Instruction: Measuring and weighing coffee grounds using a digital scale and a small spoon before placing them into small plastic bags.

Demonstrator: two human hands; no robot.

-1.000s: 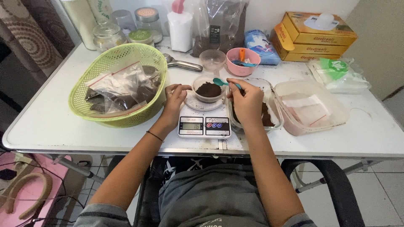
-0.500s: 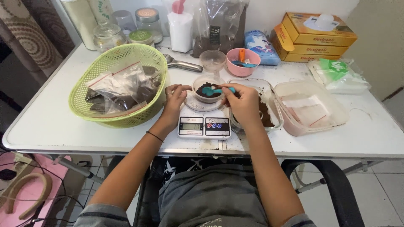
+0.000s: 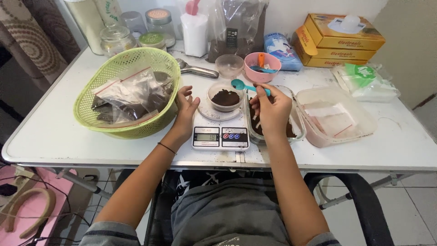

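Note:
My right hand (image 3: 272, 109) grips a teal plastic spoon (image 3: 243, 85), its bowl raised just right of a small clear cup of dark brown powder (image 3: 225, 97). The cup stands on a white digital kitchen scale (image 3: 220, 136). Under my right hand is a clear rectangular container (image 3: 295, 125) with more brown powder. My left hand (image 3: 185, 108) rests on the table left of the scale, fingers loosely curled and holding nothing, beside a green mesh basket (image 3: 161, 61) filled with clear bags of dark powder.
A clear tub with white packets (image 3: 337, 117) sits to the right. Behind are a pink bowl (image 3: 260, 67), an empty clear cup (image 3: 229, 65), a metal scoop (image 3: 196, 70), jars, a large bag of brown powder (image 3: 236, 28), yellow boxes (image 3: 339, 38) and plastic bags (image 3: 364, 82).
My right hand has drawn the spoon back from over the cup toward the rectangular container. My left hand has slid slightly away from the cup.

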